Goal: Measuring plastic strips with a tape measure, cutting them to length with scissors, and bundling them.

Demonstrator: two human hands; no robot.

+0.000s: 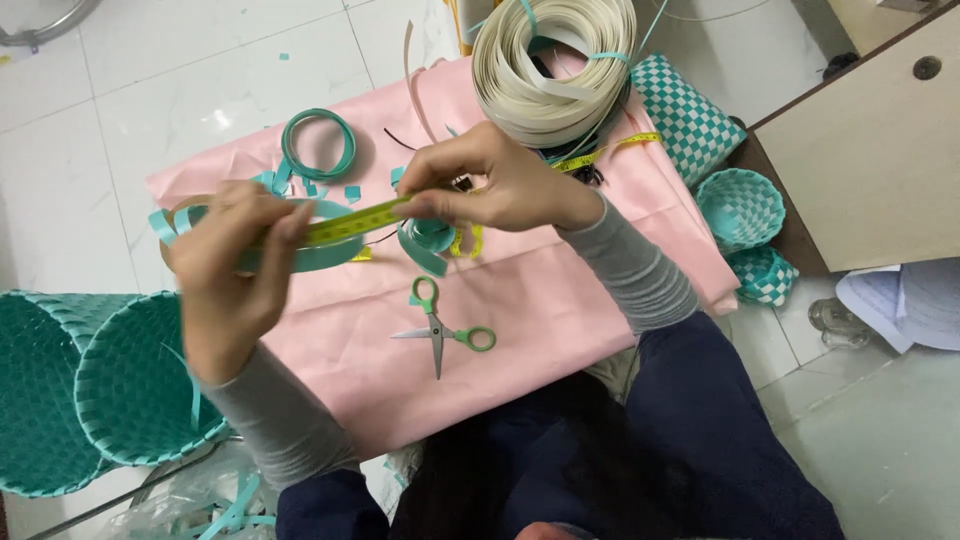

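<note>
Yellow tape (350,222) runs level along the teal strip (300,255), left hand (225,270) and right hand (490,185) pinching opposite ends.

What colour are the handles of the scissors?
The scissors have green handles, seen in the head view.

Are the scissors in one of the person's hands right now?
No, the green-handled scissors lie on the pink cloth, while both hands hold a yellow measuring tape above them.
</note>
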